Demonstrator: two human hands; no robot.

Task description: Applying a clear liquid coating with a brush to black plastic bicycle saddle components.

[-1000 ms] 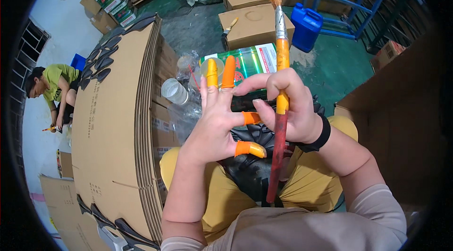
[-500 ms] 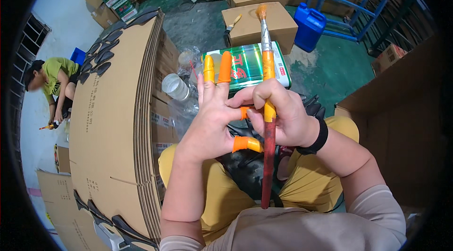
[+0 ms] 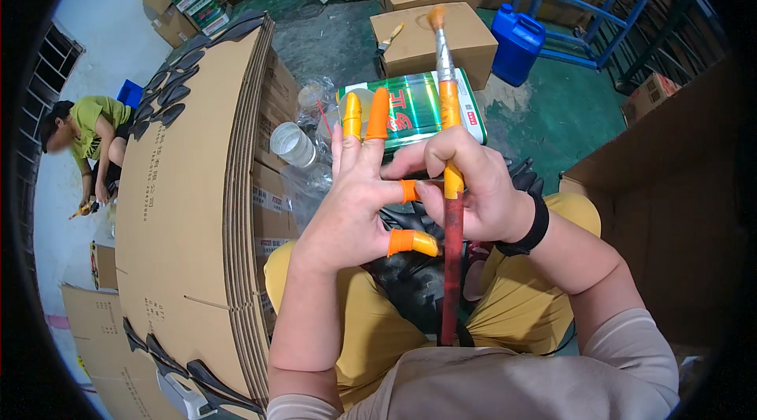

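Observation:
My left hand [image 3: 347, 219] is raised over my lap with its fingers spread. Orange finger cots [image 3: 378, 114] cover several of its fingertips and the thumb. My right hand [image 3: 493, 191] grips a long-handled brush [image 3: 453, 254], held upright with bristles at the top. Its handle is orange above and dark red below. With its thumb and fingertips, the right hand also touches the finger cot [image 3: 409, 191] on a left finger; those tips are partly hidden. Black, shiny pieces [image 3: 406, 282] lie in my lap under both hands.
A green-and-white tin [image 3: 418, 124] lies ahead, beside a clear plastic cup [image 3: 293, 145]. Stacked flat cardboard [image 3: 181, 207] borders my left, with black curved pieces on it. Boxes [image 3: 434, 41] and a blue jug [image 3: 517, 45] stand beyond. At far left sits another person [image 3: 98, 132].
The brush has tilted slightly, its lower end shifting a little right. The right fingers have shifted slightly at the finger cot. The left hand has barely moved.

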